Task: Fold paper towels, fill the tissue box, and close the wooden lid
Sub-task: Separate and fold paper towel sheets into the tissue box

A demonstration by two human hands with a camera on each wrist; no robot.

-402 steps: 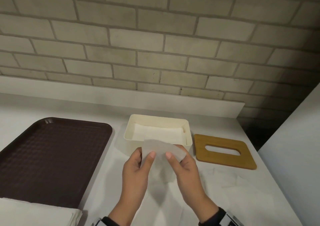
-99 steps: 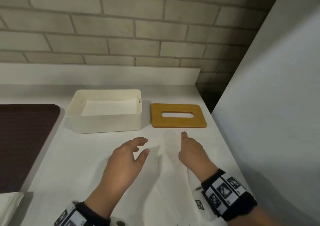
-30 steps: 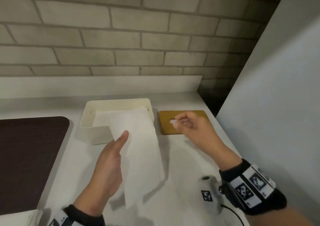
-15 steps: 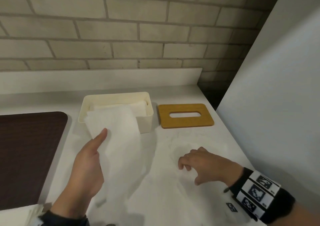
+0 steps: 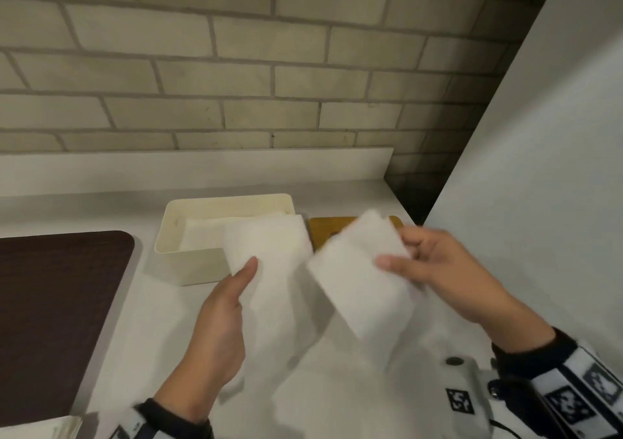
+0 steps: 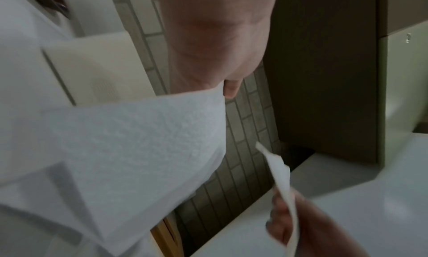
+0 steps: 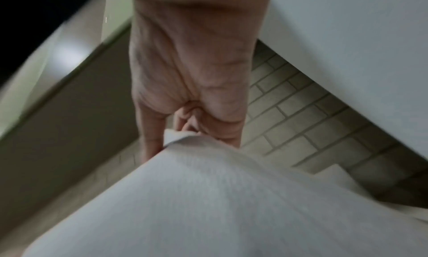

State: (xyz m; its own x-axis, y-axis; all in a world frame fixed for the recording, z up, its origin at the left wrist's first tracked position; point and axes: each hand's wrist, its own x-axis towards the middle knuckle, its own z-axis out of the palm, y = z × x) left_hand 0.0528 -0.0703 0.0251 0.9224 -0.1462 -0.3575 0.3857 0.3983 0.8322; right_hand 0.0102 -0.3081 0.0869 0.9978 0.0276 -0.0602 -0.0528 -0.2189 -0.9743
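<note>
My left hand [image 5: 249, 270] pinches the upper edge of a white paper towel [image 5: 269, 270], thumb in front, just before the cream tissue box [image 5: 188, 256]. My right hand [image 5: 397, 256] pinches a second white towel panel [image 5: 360, 283] and holds it up beside the first. Both panels hang toward the counter; whether they are one sheet I cannot tell. Folded towels [image 5: 209, 229] lie inside the open box. The wooden lid [image 5: 323, 229] lies to the right of the box, mostly hidden by the raised panel. The left wrist view shows the towel [image 6: 129, 142] under my left hand [image 6: 229, 90].
A dark brown tray [image 5: 57, 304] lies at the left of the white counter [image 5: 161, 320]. A stack of white towels [image 5: 40, 428] shows at the bottom left corner. A brick wall [image 5: 303, 68] stands behind the counter, and a white panel [image 5: 539, 169] closes the right side.
My right hand has risen from the counter with a towel panel pinched in it. My left hand, still holding its towel, has moved right, in front of the box.
</note>
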